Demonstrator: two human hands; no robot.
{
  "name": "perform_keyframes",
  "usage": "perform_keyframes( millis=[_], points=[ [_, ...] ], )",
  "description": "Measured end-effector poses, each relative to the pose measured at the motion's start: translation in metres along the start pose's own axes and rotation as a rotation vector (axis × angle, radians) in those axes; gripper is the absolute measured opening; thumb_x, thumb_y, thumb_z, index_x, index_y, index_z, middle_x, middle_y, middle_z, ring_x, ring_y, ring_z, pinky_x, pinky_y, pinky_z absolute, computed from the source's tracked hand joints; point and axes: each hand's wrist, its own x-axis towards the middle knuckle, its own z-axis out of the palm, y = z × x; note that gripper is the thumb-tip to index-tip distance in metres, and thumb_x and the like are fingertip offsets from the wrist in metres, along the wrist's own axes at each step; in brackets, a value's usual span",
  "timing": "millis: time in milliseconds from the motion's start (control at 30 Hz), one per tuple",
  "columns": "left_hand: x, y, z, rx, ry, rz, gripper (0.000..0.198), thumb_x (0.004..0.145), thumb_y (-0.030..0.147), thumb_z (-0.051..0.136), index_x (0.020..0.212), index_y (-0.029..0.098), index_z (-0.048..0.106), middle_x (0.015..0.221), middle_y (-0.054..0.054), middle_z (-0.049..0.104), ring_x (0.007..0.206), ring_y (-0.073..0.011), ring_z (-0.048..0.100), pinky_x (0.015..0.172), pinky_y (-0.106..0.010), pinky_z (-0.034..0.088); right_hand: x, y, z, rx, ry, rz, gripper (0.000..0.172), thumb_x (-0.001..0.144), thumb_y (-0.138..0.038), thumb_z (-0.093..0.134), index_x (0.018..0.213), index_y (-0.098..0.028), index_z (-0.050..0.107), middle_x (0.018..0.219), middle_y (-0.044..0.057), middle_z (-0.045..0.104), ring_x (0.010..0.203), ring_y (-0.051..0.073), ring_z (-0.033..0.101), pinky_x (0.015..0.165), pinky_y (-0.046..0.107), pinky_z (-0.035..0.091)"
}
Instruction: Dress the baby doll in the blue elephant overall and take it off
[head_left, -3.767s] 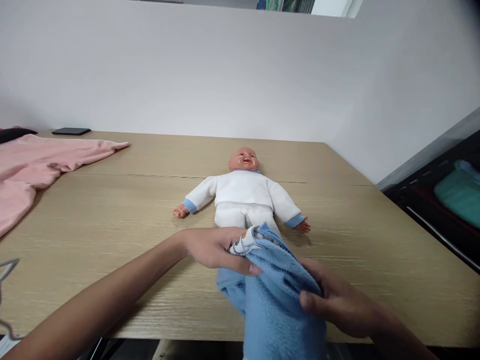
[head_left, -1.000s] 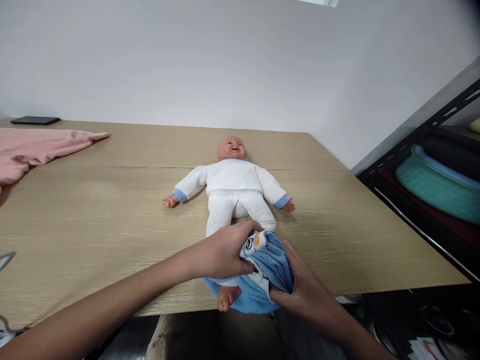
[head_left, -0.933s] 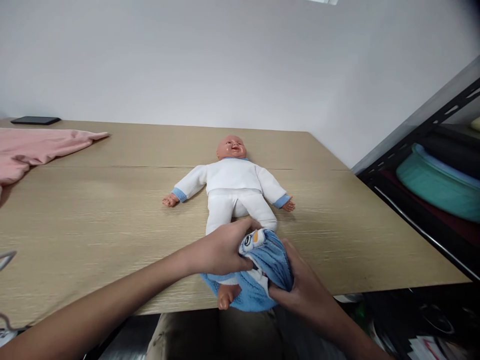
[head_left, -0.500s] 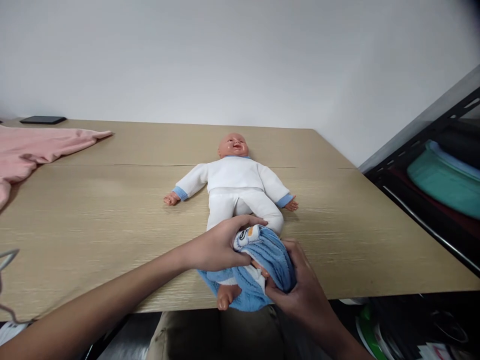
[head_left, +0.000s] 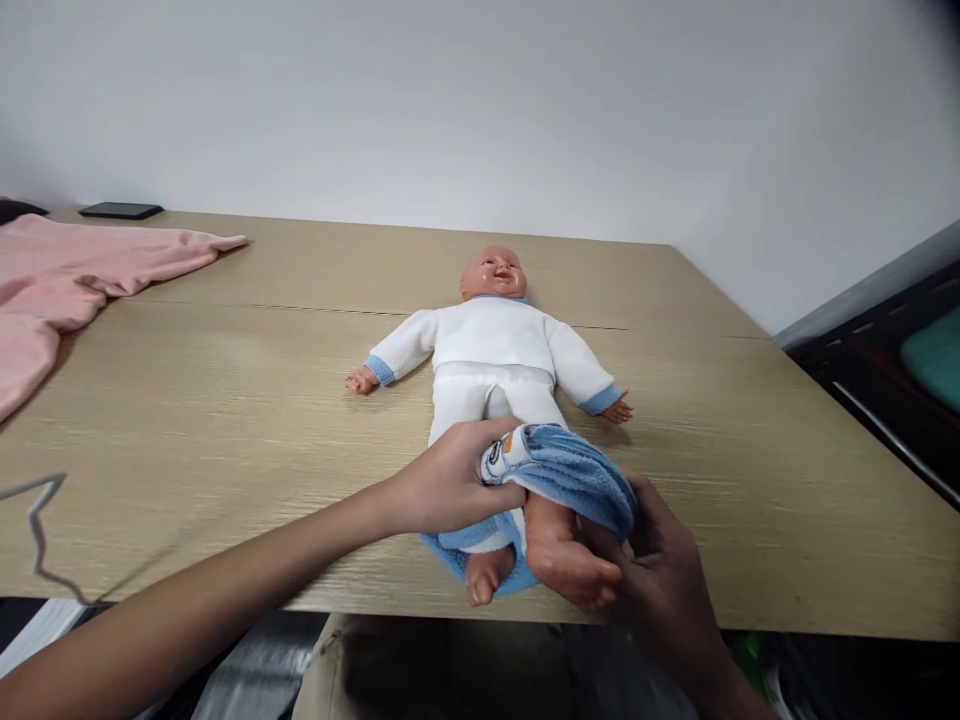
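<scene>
A baby doll (head_left: pixel 491 340) in a white suit with blue cuffs lies on its back on the wooden table (head_left: pixel 225 420), head toward the wall. A bunched blue terry garment (head_left: pixel 570 478) with a cartoon print sits around its lower legs; both bare feet (head_left: pixel 570 565) stick out past it at the table's near edge. My left hand (head_left: pixel 450 480) pinches the garment's left edge by the doll's thigh. My right hand (head_left: pixel 660 550) grips the garment's right side, beside the doll's raised foot.
A pink cloth (head_left: pixel 75 280) is spread at the far left, with a black phone (head_left: pixel 120 210) behind it by the wall. A wire hanger (head_left: pixel 37 520) pokes in at the near left edge. A dark shelf rack (head_left: pixel 885 370) with a teal item stands at the right.
The blue garment has been pulled up the doll's legs since the earliest frame. In the last half second the second foot came out through it and the doll's leg lifted.
</scene>
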Motion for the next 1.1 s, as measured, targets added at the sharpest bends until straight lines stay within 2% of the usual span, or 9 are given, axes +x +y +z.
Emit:
perform_keyframes(
  millis=[100,233,400,500,600,767,933,1000,1100],
  points=[
    [0.003,-0.002,-0.003,-0.065,-0.028,-0.049,0.026,0.095,0.01,0.068,0.12,0.015,0.076,0.107,-0.002,0.078,0.098,-0.0209,0.069,0.091,-0.031,0.054,0.013,0.001,-0.003,0.147,-0.1,0.118,0.038,0.097,-0.06,0.078,0.108,-0.025,0.07,0.097,0.004,0.078,0.09,0.026,0.074,0.081,0.035,0.062],
    [0.006,0.0,-0.006,-0.135,-0.056,-0.097,0.029,0.096,0.015,0.076,0.126,0.017,0.078,0.116,-0.002,0.082,0.108,-0.0227,0.072,0.098,-0.032,0.054,0.027,0.001,-0.011,0.286,-0.228,0.2,0.044,0.094,-0.06,0.082,0.122,-0.027,0.071,0.117,0.006,0.08,0.112,0.03,0.076,0.1,0.041,0.062],
    [0.007,0.009,-0.01,-0.165,-0.089,-0.181,0.04,0.097,0.027,0.086,0.134,0.021,0.076,0.12,-0.003,0.083,0.117,-0.0243,0.075,0.102,-0.032,0.056,0.033,-0.002,-0.022,0.371,-0.343,0.218,0.045,0.093,-0.049,0.087,0.126,-0.028,0.065,0.115,0.004,0.078,0.106,0.025,0.075,0.093,0.035,0.062],
    [0.007,0.014,-0.011,-0.175,-0.123,-0.215,0.05,0.095,0.039,0.089,0.14,0.024,0.073,0.123,-0.002,0.082,0.116,-0.0246,0.075,0.099,-0.032,0.057,0.036,0.0,-0.027,0.402,-0.412,0.227,0.047,0.094,-0.047,0.087,0.131,-0.028,0.064,0.119,0.005,0.077,0.111,0.027,0.074,0.096,0.037,0.062],
    [0.001,0.016,-0.009,-0.099,-0.066,-0.182,0.052,0.097,0.043,0.088,0.141,0.025,0.069,0.124,-0.003,0.078,0.115,-0.0251,0.073,0.101,-0.035,0.057,0.038,0.004,-0.031,0.441,-0.477,0.199,0.054,0.094,-0.049,0.087,0.138,-0.031,0.062,0.126,0.007,0.075,0.12,0.03,0.071,0.101,0.041,0.06],
    [-0.032,0.018,-0.002,0.187,0.171,-0.133,0.045,0.105,0.043,0.077,0.145,0.031,0.06,0.14,-0.007,0.069,0.127,-0.0285,0.066,0.107,-0.04,0.056,0.042,0.003,-0.037,0.419,-0.497,0.151,0.037,0.101,-0.054,0.077,0.127,-0.03,0.065,0.115,0.005,0.069,0.108,0.026,0.066,0.093,0.036,0.058],
    [-0.078,0.007,0.001,0.498,0.407,-0.087,0.043,0.102,0.038,0.079,0.139,0.033,0.057,0.138,-0.007,0.063,0.125,-0.0294,0.061,0.106,-0.042,0.052,0.052,0.002,-0.03,0.346,-0.351,0.15,0.031,0.107,-0.059,0.069,0.117,-0.03,0.064,0.104,0.0,0.068,0.095,0.019,0.062,0.086,0.028,0.055],
    [-0.091,0.001,0.001,0.494,0.416,-0.128,0.04,0.1,0.039,0.081,0.133,0.031,0.057,0.131,-0.007,0.064,0.118,-0.0288,0.062,0.101,-0.041,0.052,0.058,0.002,-0.026,0.334,-0.33,0.146,0.035,0.106,-0.062,0.068,0.116,-0.029,0.064,0.103,0.0,0.068,0.094,0.019,0.062,0.087,0.028,0.054],
    [-0.101,-0.006,0.0,0.345,0.31,-0.218,0.031,0.103,0.042,0.078,0.124,0.029,0.059,0.12,-0.006,0.065,0.11,-0.0267,0.063,0.096,-0.038,0.053,0.067,-0.002,-0.024,0.244,-0.38,0.129,0.039,0.104,-0.065,0.069,0.113,-0.027,0.067,0.102,0.001,0.066,0.095,0.02,0.062,0.087,0.03,0.053]
  ],
)
